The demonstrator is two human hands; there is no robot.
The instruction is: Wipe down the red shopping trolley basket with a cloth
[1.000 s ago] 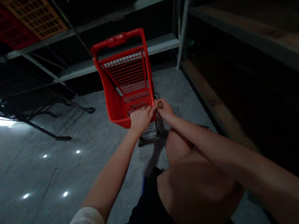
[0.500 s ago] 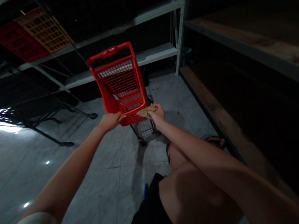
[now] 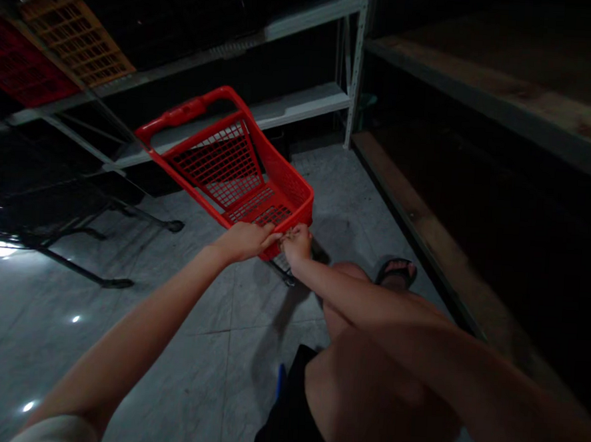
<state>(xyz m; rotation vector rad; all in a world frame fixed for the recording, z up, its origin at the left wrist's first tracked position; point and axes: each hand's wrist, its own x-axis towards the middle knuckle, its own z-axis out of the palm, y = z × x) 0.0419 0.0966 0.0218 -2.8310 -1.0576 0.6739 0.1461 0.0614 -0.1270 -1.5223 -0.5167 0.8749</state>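
Note:
A small red shopping cart (image 3: 278,170) with a plastic mesh basket stands on the floor in front of me, its handle pointing away to the upper left. My left hand (image 3: 249,240) is closed over the near rim of the basket. Right beside it, my right hand (image 3: 297,242) is closed on a crumpled tan cloth (image 3: 288,236), held against the near end of the basket. Most of the cloth is hidden by the fingers. The cart's lower frame and wheels are partly covered by my hands.
White metal shelving (image 3: 307,108) runs behind the cart. A yellow crate (image 3: 76,34) and a red crate (image 3: 22,64) sit on it at upper left. Dark metal legs with casters (image 3: 175,225) stand at left. Wooden-edged shelves (image 3: 416,215) line the right side. My sandalled foot (image 3: 396,272) is near them.
The cart has turned, its handle swinging left and its near end right. My left hand has slid right along the rim, close to the right hand. The cloth is now bunched up and less visible.

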